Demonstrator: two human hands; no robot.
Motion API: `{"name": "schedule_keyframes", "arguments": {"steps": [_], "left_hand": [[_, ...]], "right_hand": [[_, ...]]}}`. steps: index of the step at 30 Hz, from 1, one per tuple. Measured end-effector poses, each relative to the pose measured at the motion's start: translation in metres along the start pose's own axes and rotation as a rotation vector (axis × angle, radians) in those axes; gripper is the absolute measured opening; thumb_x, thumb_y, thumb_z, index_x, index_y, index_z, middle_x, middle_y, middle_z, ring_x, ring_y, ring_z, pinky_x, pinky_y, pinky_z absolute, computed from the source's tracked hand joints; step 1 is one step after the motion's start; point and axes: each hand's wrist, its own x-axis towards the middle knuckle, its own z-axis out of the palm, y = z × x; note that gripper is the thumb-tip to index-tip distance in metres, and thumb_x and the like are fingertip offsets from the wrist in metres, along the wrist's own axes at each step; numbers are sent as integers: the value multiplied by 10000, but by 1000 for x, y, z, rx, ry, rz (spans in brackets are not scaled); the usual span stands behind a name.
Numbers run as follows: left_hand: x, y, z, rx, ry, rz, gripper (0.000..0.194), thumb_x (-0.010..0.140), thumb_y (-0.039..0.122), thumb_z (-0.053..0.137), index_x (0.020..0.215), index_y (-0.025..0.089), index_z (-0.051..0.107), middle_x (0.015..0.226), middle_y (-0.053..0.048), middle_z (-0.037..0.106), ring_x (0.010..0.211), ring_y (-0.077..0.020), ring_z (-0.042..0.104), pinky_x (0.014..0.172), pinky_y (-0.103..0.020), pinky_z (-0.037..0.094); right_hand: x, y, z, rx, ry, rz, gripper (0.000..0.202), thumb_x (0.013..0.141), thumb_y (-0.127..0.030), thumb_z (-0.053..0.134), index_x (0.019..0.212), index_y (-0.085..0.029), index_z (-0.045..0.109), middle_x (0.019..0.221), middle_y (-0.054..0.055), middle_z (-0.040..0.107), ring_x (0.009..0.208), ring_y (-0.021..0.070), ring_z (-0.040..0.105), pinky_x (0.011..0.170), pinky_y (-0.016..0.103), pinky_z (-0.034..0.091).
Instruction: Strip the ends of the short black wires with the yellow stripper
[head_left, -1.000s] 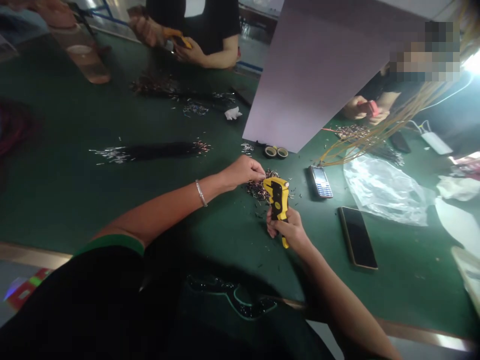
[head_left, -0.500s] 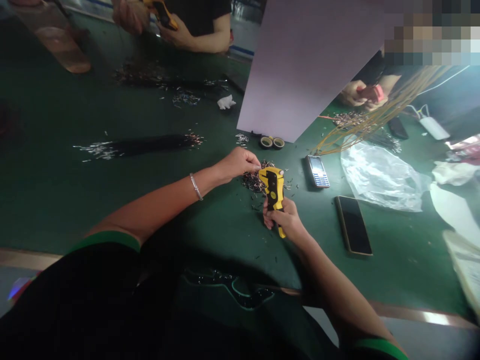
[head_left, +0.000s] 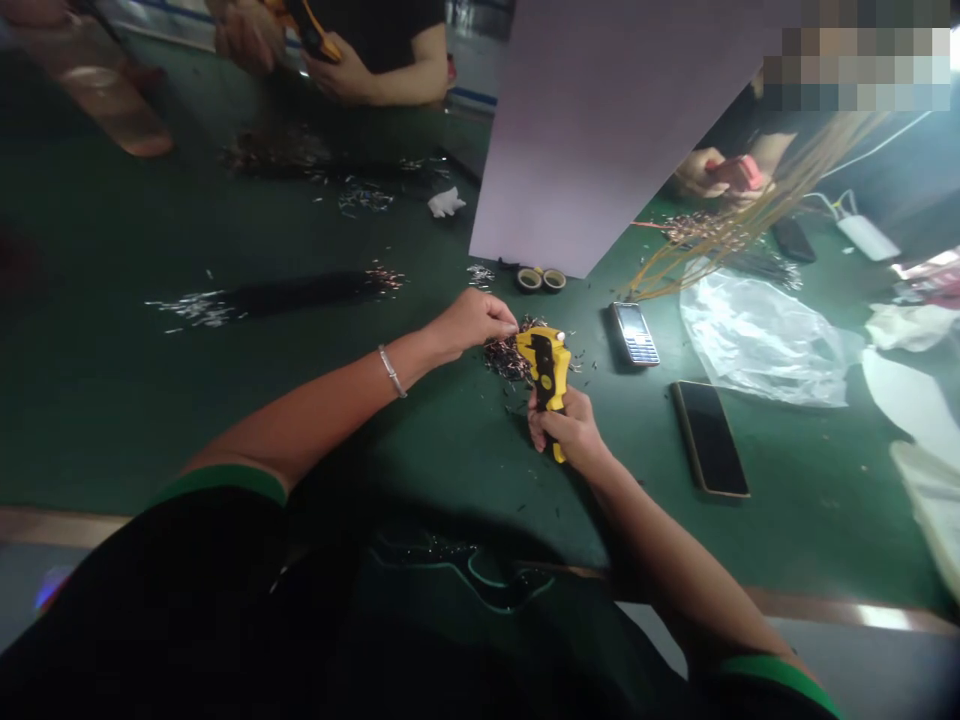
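In my right hand (head_left: 570, 428) is a yellow-and-black wire stripper (head_left: 549, 365), upright, its head toward my left hand. The fingers are wrapped round its handles. My left hand (head_left: 480, 318) is closed in a pinch right at the stripper's jaws; whatever sits between the fingertips is too small to make out. Under both lies a pile of short dark wires (head_left: 511, 360) with copper-coloured ends, partly covered by the tool. Small dark scraps are scattered around it. Left of my left hand lies a bundle of black wires (head_left: 300, 290) with silvery and coppery ends.
A pale upright panel (head_left: 600, 130) stands beyond two tape rolls (head_left: 541, 280). On the right are a keypad phone (head_left: 635, 334), a smartphone (head_left: 710, 438), a clear plastic bag (head_left: 765, 335) and yellow wires (head_left: 720, 245). Across the table, co-workers' hands hold tools.
The view has shifted slightly. My left hand stays pinched by the jaws, and my right hand keeps its hold on the wire stripper with hardly any movement.
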Motion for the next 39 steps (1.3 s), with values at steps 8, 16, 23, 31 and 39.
{"name": "schedule_keyframes", "arguments": {"steps": [8, 16, 23, 31, 39], "left_hand": [[-3, -2, 1, 31, 7, 43, 72, 693, 144, 685, 630, 154, 719, 558, -1, 618, 536, -89, 481, 578, -281, 405], [-7, -3, 1, 87, 43, 116, 49, 679, 156, 682, 647, 139, 715, 611, -21, 647, 582, -109, 538, 629, -302, 440], [-7, -5, 5, 77, 58, 90, 51, 658, 180, 703, 630, 138, 710, 551, -15, 614, 526, -100, 506, 584, -299, 416], [-3, -11, 4, 224, 176, 127, 51, 656, 168, 680, 615, 155, 707, 530, -1, 607, 534, -106, 523, 562, -280, 401], [-2, -8, -5, 242, 281, 238, 96, 718, 187, 638, 681, 155, 720, 561, -1, 619, 566, -119, 536, 600, -287, 410]], "right_hand": [[-2, -4, -3, 45, -22, 7, 154, 646, -166, 629, 776, -199, 553, 433, -74, 546, 321, 110, 466, 351, 236, 389], [-4, 3, -4, 74, -16, -38, 154, 664, -152, 641, 784, -199, 557, 448, -78, 543, 325, 106, 457, 353, 239, 382], [-9, -7, 4, -10, 26, -66, 146, 641, -176, 635, 759, -203, 554, 441, -82, 525, 332, 102, 453, 361, 235, 371], [-15, -7, 5, -138, 55, -107, 121, 633, -185, 618, 738, -214, 567, 483, -67, 529, 361, 109, 462, 381, 249, 374], [-14, -5, 7, 35, 37, -98, 168, 615, -199, 647, 759, -211, 561, 547, -64, 526, 399, 112, 478, 406, 269, 416]]}}
